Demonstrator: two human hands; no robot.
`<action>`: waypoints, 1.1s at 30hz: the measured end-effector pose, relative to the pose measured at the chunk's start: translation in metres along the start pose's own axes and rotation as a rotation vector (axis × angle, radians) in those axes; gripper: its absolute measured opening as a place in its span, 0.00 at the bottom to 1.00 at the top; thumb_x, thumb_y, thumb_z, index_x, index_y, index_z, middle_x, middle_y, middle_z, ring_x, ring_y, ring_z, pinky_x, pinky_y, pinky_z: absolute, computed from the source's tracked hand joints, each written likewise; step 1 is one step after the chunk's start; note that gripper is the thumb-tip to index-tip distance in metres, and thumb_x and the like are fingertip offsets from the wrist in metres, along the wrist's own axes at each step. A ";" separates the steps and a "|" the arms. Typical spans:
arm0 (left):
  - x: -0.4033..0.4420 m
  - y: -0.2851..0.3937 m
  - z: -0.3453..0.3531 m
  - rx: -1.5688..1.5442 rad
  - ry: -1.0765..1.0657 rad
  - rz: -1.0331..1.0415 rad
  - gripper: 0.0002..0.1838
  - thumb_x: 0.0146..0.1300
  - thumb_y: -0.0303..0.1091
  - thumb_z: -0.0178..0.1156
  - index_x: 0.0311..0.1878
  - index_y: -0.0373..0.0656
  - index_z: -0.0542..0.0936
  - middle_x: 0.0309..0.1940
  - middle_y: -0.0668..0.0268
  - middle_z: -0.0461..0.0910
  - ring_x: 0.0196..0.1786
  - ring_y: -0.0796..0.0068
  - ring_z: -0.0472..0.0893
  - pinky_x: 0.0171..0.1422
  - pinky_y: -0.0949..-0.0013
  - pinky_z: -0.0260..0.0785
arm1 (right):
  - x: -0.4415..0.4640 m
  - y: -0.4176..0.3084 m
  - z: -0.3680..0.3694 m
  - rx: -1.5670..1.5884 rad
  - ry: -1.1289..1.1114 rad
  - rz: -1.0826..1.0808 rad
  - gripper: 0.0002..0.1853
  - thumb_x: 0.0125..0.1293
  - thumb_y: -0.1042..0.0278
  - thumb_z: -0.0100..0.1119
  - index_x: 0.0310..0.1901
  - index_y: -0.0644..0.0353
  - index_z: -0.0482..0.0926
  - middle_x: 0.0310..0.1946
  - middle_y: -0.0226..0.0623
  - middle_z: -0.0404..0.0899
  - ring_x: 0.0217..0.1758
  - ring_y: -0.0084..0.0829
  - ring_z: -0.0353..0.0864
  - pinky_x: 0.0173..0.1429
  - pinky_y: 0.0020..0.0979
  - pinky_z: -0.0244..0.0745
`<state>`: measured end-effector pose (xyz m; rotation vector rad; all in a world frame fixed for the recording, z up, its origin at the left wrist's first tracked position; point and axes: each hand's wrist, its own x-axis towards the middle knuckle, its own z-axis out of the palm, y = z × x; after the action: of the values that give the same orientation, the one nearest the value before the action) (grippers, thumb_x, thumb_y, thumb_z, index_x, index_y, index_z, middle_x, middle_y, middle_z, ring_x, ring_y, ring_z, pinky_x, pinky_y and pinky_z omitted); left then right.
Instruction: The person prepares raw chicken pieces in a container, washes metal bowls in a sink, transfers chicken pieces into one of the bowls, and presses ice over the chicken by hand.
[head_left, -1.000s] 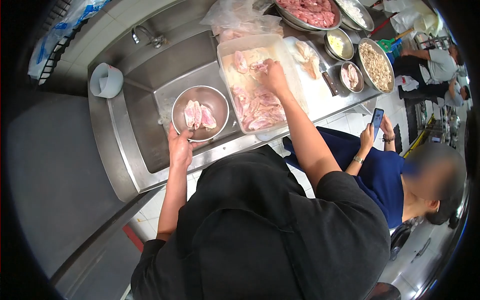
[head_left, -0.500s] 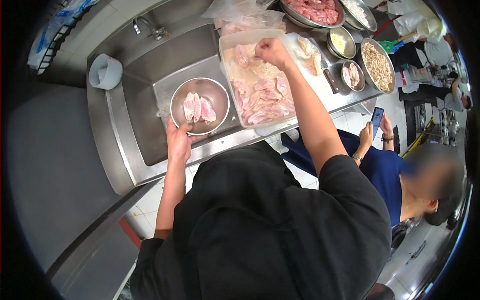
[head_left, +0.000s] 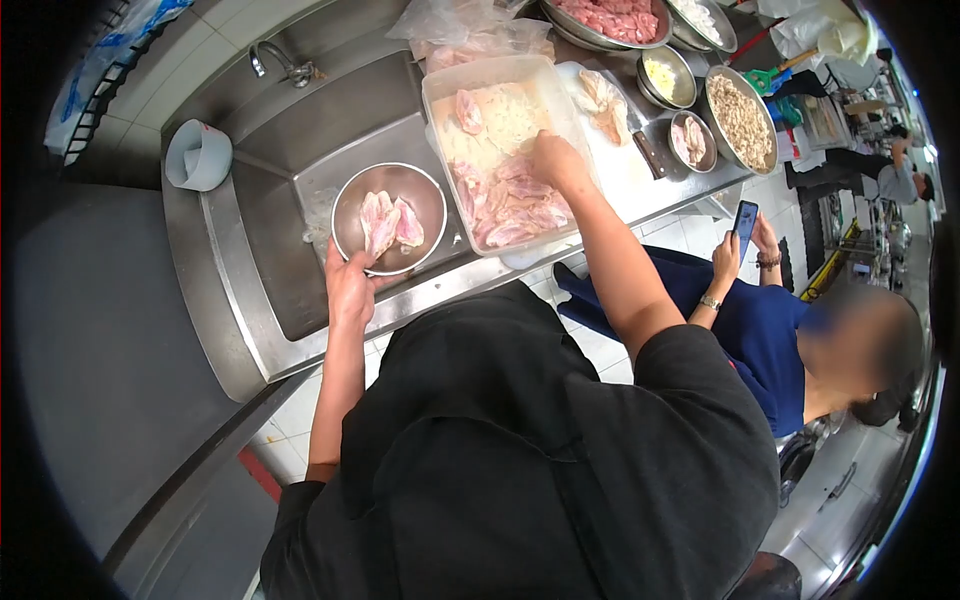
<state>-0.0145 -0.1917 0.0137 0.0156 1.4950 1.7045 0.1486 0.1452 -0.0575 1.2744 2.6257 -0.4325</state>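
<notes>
My left hand (head_left: 350,287) grips the near rim of a steel bowl (head_left: 425,190), which it holds over the sink's front edge. Pale pink meat pieces (head_left: 379,224) lie in that bowl. Inside a clear plastic tub (head_left: 432,92), several more meat pieces (head_left: 515,205) rest at the near end, and a single one (head_left: 467,111) sits near the far left. My right hand (head_left: 558,160) reaches over the tub's right side, fingers bent down at the meat; its fingertips are hidden, and I cannot make out whether they hold a piece.
Right of the tub are a white board (head_left: 615,170) with meat, a knife (head_left: 650,155) and several filled bowls. A faucet (head_left: 285,65) stands behind the sink (head_left: 275,225); a white container (head_left: 198,155) is at its left. A person in blue (head_left: 750,330) holds a phone (head_left: 743,220) at the right.
My right hand has moved from the tub's far part toward the meat at its right side. The pieces in the steel bowl have shifted closer together. My left hand still holds the bowl.
</notes>
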 end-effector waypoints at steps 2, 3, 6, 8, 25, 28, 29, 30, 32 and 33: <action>-0.001 -0.002 -0.004 -0.008 0.007 0.000 0.38 0.58 0.16 0.47 0.74 0.44 0.58 0.66 0.46 0.70 0.60 0.44 0.80 0.50 0.39 0.86 | 0.003 0.009 0.018 0.074 0.159 0.104 0.21 0.58 0.67 0.67 0.51 0.67 0.78 0.42 0.59 0.84 0.50 0.54 0.86 0.54 0.47 0.80; -0.001 -0.004 -0.007 -0.014 0.013 0.001 0.37 0.59 0.16 0.47 0.74 0.44 0.58 0.65 0.47 0.70 0.59 0.43 0.81 0.49 0.40 0.87 | 0.002 0.010 0.018 0.098 0.151 0.062 0.22 0.57 0.69 0.67 0.53 0.65 0.76 0.44 0.61 0.83 0.51 0.56 0.85 0.54 0.48 0.79; 0.000 -0.012 -0.017 -0.038 0.017 -0.010 0.37 0.59 0.16 0.47 0.75 0.44 0.58 0.66 0.47 0.70 0.59 0.43 0.81 0.48 0.40 0.87 | -0.015 0.002 -0.010 0.335 0.107 0.034 0.24 0.54 0.75 0.66 0.54 0.66 0.72 0.47 0.58 0.81 0.49 0.52 0.85 0.53 0.45 0.79; -0.001 -0.011 -0.017 -0.029 0.025 -0.013 0.38 0.58 0.16 0.47 0.75 0.44 0.58 0.66 0.46 0.69 0.61 0.43 0.80 0.50 0.39 0.86 | -0.017 0.006 -0.012 0.548 0.070 0.046 0.25 0.53 0.79 0.65 0.55 0.67 0.71 0.47 0.55 0.81 0.48 0.47 0.85 0.51 0.40 0.80; -0.005 -0.001 -0.008 -0.053 0.059 0.038 0.32 0.62 0.17 0.49 0.71 0.42 0.60 0.64 0.47 0.72 0.59 0.43 0.82 0.47 0.41 0.88 | -0.087 -0.068 -0.042 1.295 0.717 -0.521 0.19 0.58 0.88 0.59 0.51 0.63 0.76 0.44 0.37 0.83 0.49 0.27 0.83 0.55 0.28 0.78; -0.004 -0.003 -0.008 -0.054 0.058 0.040 0.32 0.62 0.18 0.49 0.71 0.43 0.60 0.64 0.47 0.72 0.58 0.43 0.82 0.47 0.41 0.88 | -0.089 -0.070 -0.042 1.285 0.708 -0.515 0.20 0.59 0.89 0.59 0.53 0.64 0.74 0.44 0.37 0.82 0.47 0.27 0.82 0.53 0.27 0.77; -0.003 -0.004 -0.008 -0.050 0.064 0.027 0.32 0.62 0.18 0.49 0.71 0.43 0.59 0.64 0.46 0.71 0.58 0.42 0.82 0.47 0.41 0.88 | -0.090 -0.072 -0.044 1.396 0.675 -0.434 0.21 0.60 0.88 0.60 0.55 0.64 0.74 0.44 0.36 0.81 0.46 0.27 0.82 0.52 0.28 0.78; -0.003 -0.004 -0.008 -0.045 0.069 0.013 0.33 0.62 0.18 0.49 0.71 0.43 0.59 0.64 0.46 0.71 0.58 0.42 0.82 0.47 0.41 0.87 | -0.091 -0.072 -0.045 1.506 0.639 -0.350 0.21 0.62 0.87 0.61 0.57 0.63 0.73 0.44 0.36 0.81 0.45 0.28 0.81 0.51 0.28 0.78; -0.004 -0.004 -0.007 -0.046 0.066 0.019 0.33 0.62 0.18 0.49 0.72 0.43 0.59 0.64 0.46 0.71 0.58 0.42 0.82 0.47 0.40 0.87 | -0.085 -0.065 -0.042 1.855 0.418 -0.226 0.21 0.64 0.84 0.61 0.58 0.62 0.72 0.45 0.37 0.80 0.46 0.29 0.81 0.50 0.30 0.78; -0.004 -0.005 -0.006 -0.046 0.061 0.022 0.33 0.61 0.18 0.49 0.72 0.42 0.59 0.64 0.46 0.71 0.58 0.41 0.82 0.47 0.40 0.87 | -0.081 -0.061 -0.040 2.180 0.166 -0.083 0.21 0.65 0.82 0.62 0.59 0.61 0.72 0.46 0.37 0.80 0.47 0.30 0.80 0.50 0.32 0.78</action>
<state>-0.0123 -0.1992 0.0103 -0.0450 1.5043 1.7712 0.1488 0.0636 0.0147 1.1340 1.2920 -3.5762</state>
